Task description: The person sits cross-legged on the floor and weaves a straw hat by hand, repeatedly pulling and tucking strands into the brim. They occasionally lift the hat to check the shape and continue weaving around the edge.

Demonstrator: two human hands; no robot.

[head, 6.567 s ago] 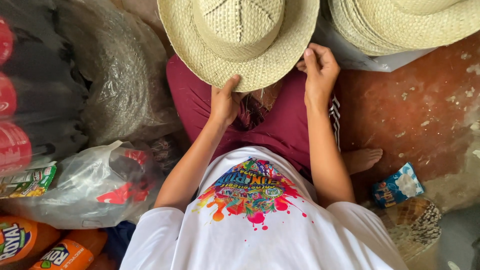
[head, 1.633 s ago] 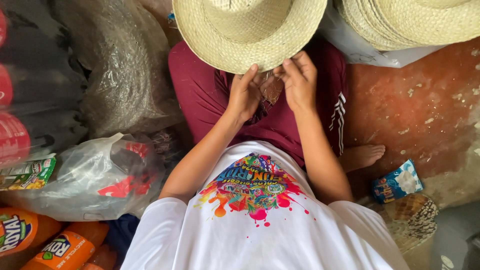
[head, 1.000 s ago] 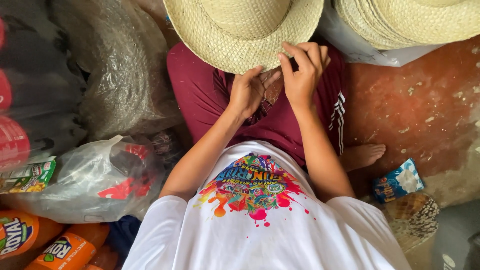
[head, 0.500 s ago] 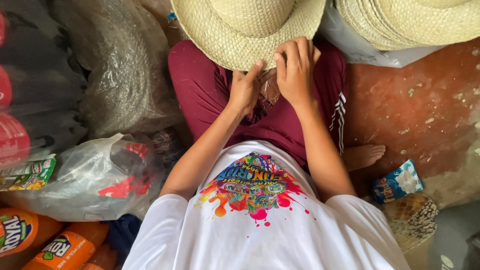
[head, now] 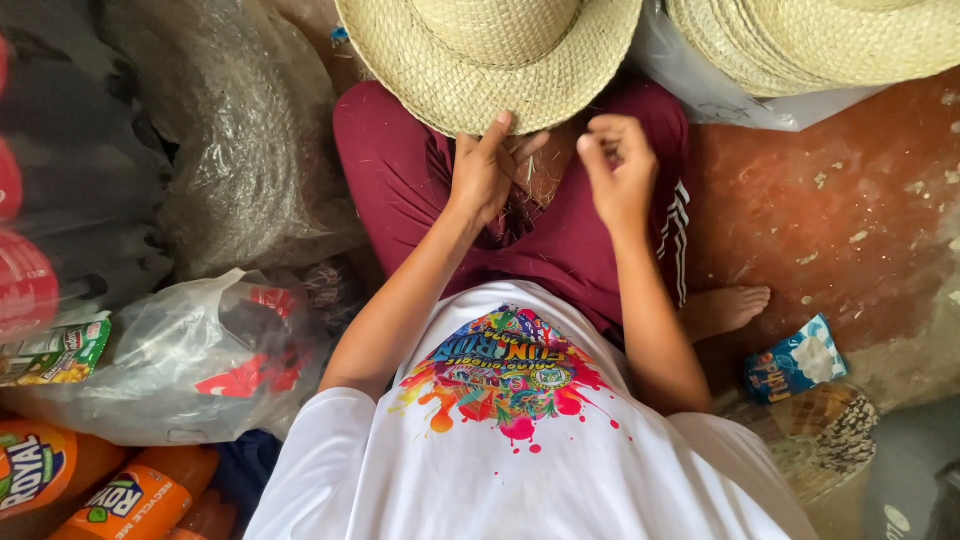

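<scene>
Sitting cross-legged on the floor (head: pixel 820 220), the person has a straw hat (head: pixel 490 55) on the lap. The left hand (head: pixel 487 170) presses its fingers on the brim's near edge, a light grip pinning the hat just above the palm. The right hand (head: pixel 620 170) hovers just beside it, clear of the brim, fingers curled in a narrow pinch; whether a strand sits in it I cannot tell. Loose straw ends (head: pixel 535 185) hang between both grips. This looks like edge finishing; the next move would call for steadying the brim and catching a stray end. A stack of hats (head: pixel 810 40) lies beyond the right grip.
</scene>
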